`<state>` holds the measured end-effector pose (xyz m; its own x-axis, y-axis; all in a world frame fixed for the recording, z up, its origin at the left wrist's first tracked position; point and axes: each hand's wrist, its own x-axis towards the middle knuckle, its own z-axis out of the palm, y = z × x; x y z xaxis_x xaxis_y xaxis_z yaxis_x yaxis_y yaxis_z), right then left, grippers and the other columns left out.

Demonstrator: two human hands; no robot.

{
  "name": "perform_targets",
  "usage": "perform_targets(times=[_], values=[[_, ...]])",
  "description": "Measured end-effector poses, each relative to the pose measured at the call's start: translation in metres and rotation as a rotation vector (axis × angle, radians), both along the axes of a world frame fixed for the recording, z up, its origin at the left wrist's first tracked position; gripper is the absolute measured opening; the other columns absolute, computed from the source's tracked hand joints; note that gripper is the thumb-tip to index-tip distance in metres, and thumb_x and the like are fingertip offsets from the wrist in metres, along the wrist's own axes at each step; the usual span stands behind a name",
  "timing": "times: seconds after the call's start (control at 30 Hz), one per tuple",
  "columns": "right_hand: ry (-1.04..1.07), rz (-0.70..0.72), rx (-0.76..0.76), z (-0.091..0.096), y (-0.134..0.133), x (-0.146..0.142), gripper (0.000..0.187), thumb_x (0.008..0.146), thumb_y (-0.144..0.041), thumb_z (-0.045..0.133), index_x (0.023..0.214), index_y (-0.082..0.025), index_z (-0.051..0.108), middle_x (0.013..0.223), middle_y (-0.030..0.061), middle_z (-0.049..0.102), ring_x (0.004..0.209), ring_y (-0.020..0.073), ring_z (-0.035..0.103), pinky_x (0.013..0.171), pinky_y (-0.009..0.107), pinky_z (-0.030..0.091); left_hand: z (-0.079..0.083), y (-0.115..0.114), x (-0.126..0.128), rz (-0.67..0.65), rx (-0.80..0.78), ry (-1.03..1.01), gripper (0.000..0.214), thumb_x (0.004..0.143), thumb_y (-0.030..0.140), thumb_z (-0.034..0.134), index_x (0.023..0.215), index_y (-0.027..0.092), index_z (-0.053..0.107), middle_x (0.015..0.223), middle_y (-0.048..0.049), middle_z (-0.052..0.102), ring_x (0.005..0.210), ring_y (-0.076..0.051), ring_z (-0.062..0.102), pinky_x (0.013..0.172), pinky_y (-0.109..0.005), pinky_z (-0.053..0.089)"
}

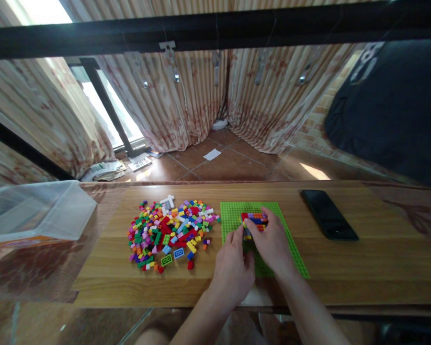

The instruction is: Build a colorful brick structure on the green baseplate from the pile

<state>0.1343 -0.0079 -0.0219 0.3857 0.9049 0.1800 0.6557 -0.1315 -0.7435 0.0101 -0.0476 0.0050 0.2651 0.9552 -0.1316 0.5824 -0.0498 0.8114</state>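
From the head view, a small built-up block of red, orange, blue and yellow plastic bricks (253, 215) sits on a square, light-green studded plastic baseplate (232, 211), toward its far part. The right hand (275, 244) spans this block, thumb against its left side and forefinger at its far right corner, so its fingers appear to hold it. The left hand (233, 268) has its fingers bunched narrow at the block's near left corner; whether they pinch a brick cannot be told, as the tips are partly hidden.

The step in hand looks like seating or straightening bricks on the block. That calls for a square, even press, with one hand bracing the side so that nothing shears off.

On the pale brown wooden table (380, 273), a spread heap of loose multicoloured plastic bricks (165, 235) lies left of the baseplate, with a small green brick (218, 220) just beside the plate's edge, so sideways room is tight there. On the right, bare wood separates the plate from a black flat smartphone (328, 213), leaving more elbow room. The table's near edge runs below the wrists.
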Motion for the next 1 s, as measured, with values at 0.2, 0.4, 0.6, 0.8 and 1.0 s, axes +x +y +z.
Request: perform_targets(times=[0.2,0.4,0.6,0.8,1.0], values=[[-0.008,0.004,0.007,-0.001,0.001,-0.001,0.067,0.076,-0.056,0.056,0.124,-0.009,0.053,0.119,0.0216,0.060,0.109,0.0325,0.055,0.095,0.050,0.042,-0.003,-0.001,0.001,-0.002,0.017,0.026,0.062,0.080,0.015,0.046,0.141,0.014,0.038,0.134,-0.0156,0.051,0.106,-0.028,0.059,0.089,-0.039,0.049],[-0.005,0.008,0.006,-0.002,0.002,-0.002,0.067,0.076,-0.056,0.055,0.123,-0.010,0.054,0.119,0.0214,0.060,0.108,0.0331,0.057,0.094,0.050,0.043,-0.004,-0.002,0.001,-0.013,0.038,0.042,0.065,0.078,0.015,0.044,0.142,0.015,0.035,0.134,-0.0146,0.050,0.105,-0.027,0.060,0.088,-0.038,0.050],[-0.019,0.016,0.014,0.000,0.001,-0.004,0.063,0.077,-0.054,0.053,0.122,-0.010,0.054,0.119,0.0220,0.060,0.109,0.0332,0.056,0.095,0.050,0.042,-0.003,-0.002,0.000,-0.022,0.043,0.057,0.065,0.078,0.015,0.045,0.142,0.016,0.035,0.133,-0.0139,0.050,0.107,-0.027,0.059,0.093,-0.038,0.048],[-0.019,0.039,-0.003,-0.002,0.002,-0.001,0.065,0.077,-0.056,0.053,0.122,-0.009,0.053,0.119,0.0224,0.060,0.109,0.0331,0.056,0.094,0.050,0.043,-0.003,-0.003,0.001,-0.020,0.060,0.038,0.064,0.077,0.013,0.046,0.141,0.016,0.036,0.131,-0.0125,0.052,0.107,-0.026,0.059,0.093,-0.037,0.048],[-0.013,0.056,0.013,-0.002,-0.001,0.004,0.067,0.081,-0.061,0.049,0.125,-0.010,0.053,0.122,0.0213,0.059,0.112,0.0329,0.055,0.097,0.050,0.041,0.011,0.009,-0.025,0.140,0.140,0.151,0.039,0.083,0.017,0.048,0.122,0.018,0.055,0.117,-0.0106,0.059,0.095,-0.022,0.062,0.081,-0.033,0.050]])
